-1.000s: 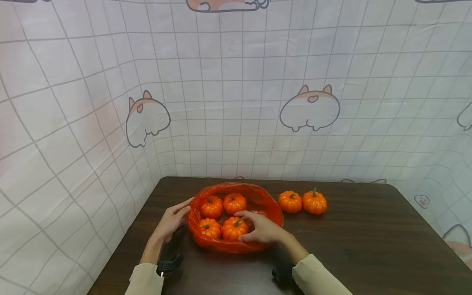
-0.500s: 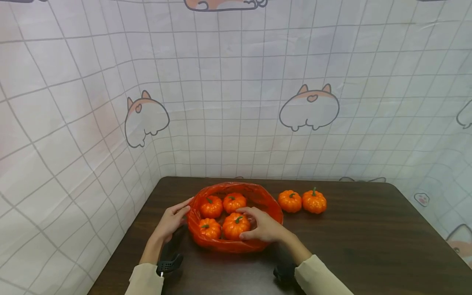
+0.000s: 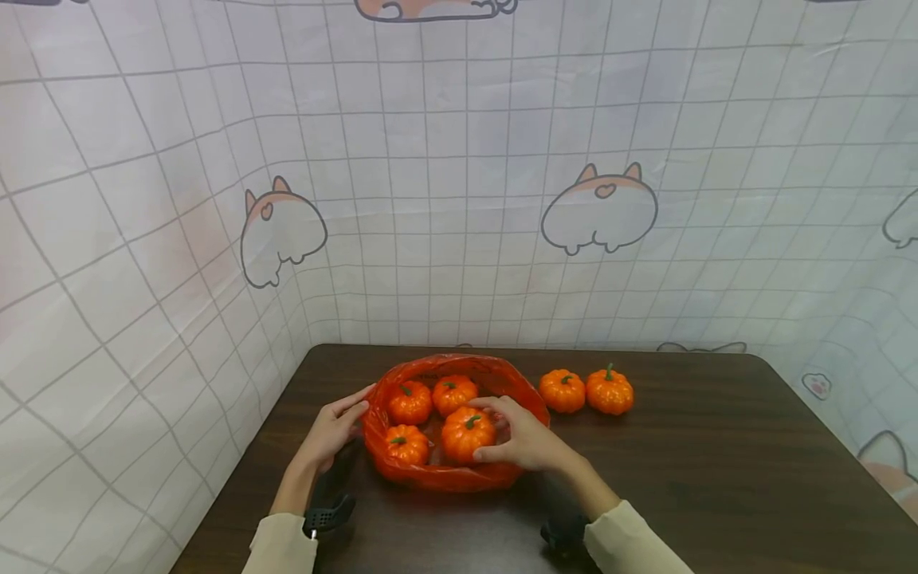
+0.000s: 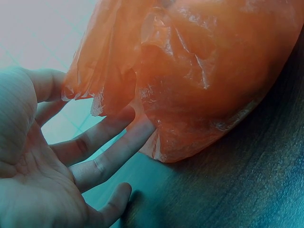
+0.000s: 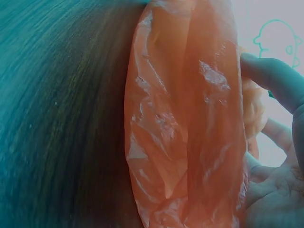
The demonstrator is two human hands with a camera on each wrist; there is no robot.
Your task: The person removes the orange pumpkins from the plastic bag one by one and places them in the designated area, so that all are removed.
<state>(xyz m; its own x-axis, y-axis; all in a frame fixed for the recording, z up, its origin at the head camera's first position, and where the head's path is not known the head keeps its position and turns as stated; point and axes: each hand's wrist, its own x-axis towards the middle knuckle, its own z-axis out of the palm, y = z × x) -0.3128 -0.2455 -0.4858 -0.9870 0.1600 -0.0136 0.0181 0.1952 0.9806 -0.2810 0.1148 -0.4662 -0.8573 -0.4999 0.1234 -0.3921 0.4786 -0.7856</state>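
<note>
A red-orange plastic bag (image 3: 459, 478) lies wide open on the dark table, with several small orange pumpkins inside. My right hand (image 3: 527, 437) grips one pumpkin (image 3: 468, 434) between thumb and fingers, raised a little within the bag. In the right wrist view the bag's wall hides most of that pumpkin (image 5: 254, 107). At the bag's left edge my left hand (image 3: 331, 434) holds the rim; in the left wrist view its fingers (image 4: 111, 156) touch the outside of the crinkled plastic (image 4: 199, 80). Other pumpkins in the bag include one at the front left (image 3: 407, 445).
Two more pumpkins, one (image 3: 562, 391) beside the other (image 3: 610, 391), stand on the table (image 3: 681, 470) right of the bag. A white gridded curtain (image 3: 459, 223) with cartoon dogs hangs behind and at both sides.
My right hand has lifted the front right pumpkin slightly and shifted it up and to the right inside the bag. The left hand stays at the rim.
</note>
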